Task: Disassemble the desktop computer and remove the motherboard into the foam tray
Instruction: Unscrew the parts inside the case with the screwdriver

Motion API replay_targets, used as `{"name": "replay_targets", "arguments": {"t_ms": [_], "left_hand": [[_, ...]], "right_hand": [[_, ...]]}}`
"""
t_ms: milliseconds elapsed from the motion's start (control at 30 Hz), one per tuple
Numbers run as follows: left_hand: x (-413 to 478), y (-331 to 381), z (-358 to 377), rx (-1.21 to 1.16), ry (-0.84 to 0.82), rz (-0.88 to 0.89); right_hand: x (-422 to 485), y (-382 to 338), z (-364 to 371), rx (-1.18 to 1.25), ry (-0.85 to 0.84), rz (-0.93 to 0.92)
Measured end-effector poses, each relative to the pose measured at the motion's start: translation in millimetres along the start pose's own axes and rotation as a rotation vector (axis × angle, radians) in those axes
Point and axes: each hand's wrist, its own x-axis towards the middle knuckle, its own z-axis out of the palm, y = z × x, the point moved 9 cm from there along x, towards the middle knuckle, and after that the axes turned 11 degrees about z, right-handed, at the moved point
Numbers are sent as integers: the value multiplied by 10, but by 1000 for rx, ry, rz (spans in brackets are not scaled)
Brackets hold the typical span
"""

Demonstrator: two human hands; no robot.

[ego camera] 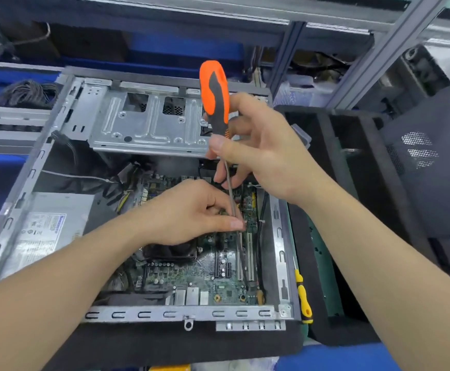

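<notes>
An open desktop case (148,313) lies on its side with the green motherboard (199,277) inside. My right hand (256,148) grips an orange-and-black screwdriver (214,95) upright, its shaft running down to the board. My left hand (189,210) hovers over the board and pinches the lower shaft near the tip with thumb and fingers. The tip itself is hidden behind my left fingers. A black foam tray (352,183) stands to the right of the case, with green boards standing in its slots.
A grey power supply (49,231) sits in the case's left side and a metal drive cage (143,121) at the back. A yellow-handled screwdriver (304,298) lies between case and tray. A black side panel (432,162) leans at right. Shelf rails and cables fill the background.
</notes>
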Motion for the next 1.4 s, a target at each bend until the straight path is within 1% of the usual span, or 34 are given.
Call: {"name": "replay_targets", "arguments": {"t_ms": [100, 233, 367, 1067, 1267, 1400], "left_hand": [[14, -20, 26, 65, -44, -19], [20, 0, 54, 114, -82, 11], [30, -2, 62, 111, -82, 10], [36, 52, 75, 86, -72, 21], [31, 57, 83, 88, -79, 24], [29, 92, 98, 96, -88, 53]], "right_hand": [[-12, 50, 35, -1, -9, 7], [-31, 119, 46, 19, -2, 32], [-45, 139, 30, 47, -2, 39], [-101, 100, -41, 28, 9, 32], [-104, 114, -11, 38, -19, 30], [-133, 106, 11, 61, -96, 16]]}}
